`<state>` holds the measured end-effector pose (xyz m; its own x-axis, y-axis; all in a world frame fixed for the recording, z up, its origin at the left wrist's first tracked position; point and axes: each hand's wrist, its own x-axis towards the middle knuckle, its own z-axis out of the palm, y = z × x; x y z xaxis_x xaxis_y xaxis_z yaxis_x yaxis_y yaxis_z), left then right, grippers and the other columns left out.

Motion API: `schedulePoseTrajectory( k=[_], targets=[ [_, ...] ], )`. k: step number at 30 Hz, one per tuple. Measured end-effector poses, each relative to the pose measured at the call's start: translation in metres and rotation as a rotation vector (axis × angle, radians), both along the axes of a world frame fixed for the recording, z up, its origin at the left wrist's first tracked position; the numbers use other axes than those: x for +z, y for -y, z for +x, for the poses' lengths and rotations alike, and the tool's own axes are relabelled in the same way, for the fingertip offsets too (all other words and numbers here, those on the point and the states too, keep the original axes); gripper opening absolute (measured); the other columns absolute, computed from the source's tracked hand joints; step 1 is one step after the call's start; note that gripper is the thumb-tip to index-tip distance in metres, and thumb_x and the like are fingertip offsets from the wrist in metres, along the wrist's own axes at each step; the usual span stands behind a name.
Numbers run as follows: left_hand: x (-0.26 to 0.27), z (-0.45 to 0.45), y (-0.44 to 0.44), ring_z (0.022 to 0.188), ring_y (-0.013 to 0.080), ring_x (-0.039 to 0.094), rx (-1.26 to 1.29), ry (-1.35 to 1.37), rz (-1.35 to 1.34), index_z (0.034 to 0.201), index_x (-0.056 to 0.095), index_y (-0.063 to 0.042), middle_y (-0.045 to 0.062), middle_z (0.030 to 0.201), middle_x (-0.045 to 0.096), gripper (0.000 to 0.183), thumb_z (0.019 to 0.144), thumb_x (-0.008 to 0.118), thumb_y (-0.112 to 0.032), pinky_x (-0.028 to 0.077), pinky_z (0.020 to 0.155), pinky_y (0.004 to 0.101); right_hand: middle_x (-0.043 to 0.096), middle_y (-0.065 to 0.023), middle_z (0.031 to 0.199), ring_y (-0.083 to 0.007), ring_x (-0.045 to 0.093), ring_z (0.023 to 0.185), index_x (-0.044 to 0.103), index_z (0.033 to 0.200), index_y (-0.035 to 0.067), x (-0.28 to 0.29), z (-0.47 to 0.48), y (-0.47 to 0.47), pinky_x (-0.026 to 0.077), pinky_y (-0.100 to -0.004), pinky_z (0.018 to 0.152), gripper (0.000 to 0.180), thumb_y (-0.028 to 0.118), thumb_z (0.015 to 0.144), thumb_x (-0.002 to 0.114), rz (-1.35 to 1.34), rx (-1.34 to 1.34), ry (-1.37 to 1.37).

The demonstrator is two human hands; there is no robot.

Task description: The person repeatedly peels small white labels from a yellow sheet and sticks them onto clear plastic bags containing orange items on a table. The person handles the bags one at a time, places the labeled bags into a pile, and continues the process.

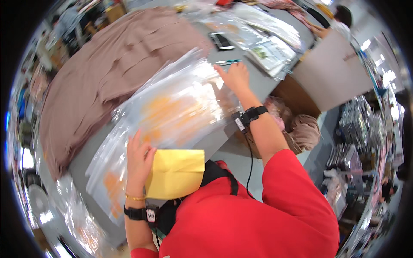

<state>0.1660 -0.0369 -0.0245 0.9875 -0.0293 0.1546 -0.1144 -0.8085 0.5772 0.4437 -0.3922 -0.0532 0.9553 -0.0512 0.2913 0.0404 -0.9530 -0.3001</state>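
Note:
A stack of clear plastic bags with orange printing [180, 109] lies across the grey table before me. My left hand [139, 158] rests at the stack's near left part, holding a yellow sheet [176, 174], possibly paper, between thumb and fingers. My right hand [235, 75] lies on the far right edge of the bags, thumb spread from the bent fingers; whether it grips a bag I cannot tell. Just beyond it lies a teal pen [228, 62]. A large heap of brown fabric [106, 74] borders the stack's far left side.
A smartphone [222, 42] and a pile of packaged white items [272, 54] lie farther back. An open cardboard box [297, 93] with fabric stands at the table's right. Loose clear plastic [77, 219] is at lower left. A person [342, 22] is at the far right.

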Motion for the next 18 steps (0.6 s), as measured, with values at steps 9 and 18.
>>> schedulePoseTrajectory(
  k=[9, 18],
  targets=[
    [-0.019, 0.023, 0.006, 0.144, 0.0445, 0.051, -0.160, -0.099, 0.135, 0.101, 0.067, 0.000, 0.021, 0.160, 0.056, 0.009, 0.100, 0.066, -0.008, 0.037, 0.123, 0.0515, 0.055, -0.0294, 0.136, -0.0433, 0.050, 0.133, 0.048, 0.142, -0.015, -0.017, -0.034, -0.080, 0.052, -0.0484, 0.110, 0.121, 0.056, 0.060, 0.100, 0.405, 0.100, -0.148],
    [-0.015, 0.036, 0.008, 0.127, 0.0465, 0.063, -0.267, -0.018, 0.119, 0.139, 0.068, 0.000, 0.029, 0.143, 0.065, 0.043, 0.105, 0.068, -0.026, 0.047, 0.114, 0.0530, 0.077, -0.0268, 0.094, -0.0346, 0.078, 0.090, 0.077, 0.103, -0.007, -0.024, 0.015, -0.087, 0.061, -0.0473, 0.083, 0.062, 0.033, 0.062, 0.101, 0.653, 0.306, -0.357]
  ],
)
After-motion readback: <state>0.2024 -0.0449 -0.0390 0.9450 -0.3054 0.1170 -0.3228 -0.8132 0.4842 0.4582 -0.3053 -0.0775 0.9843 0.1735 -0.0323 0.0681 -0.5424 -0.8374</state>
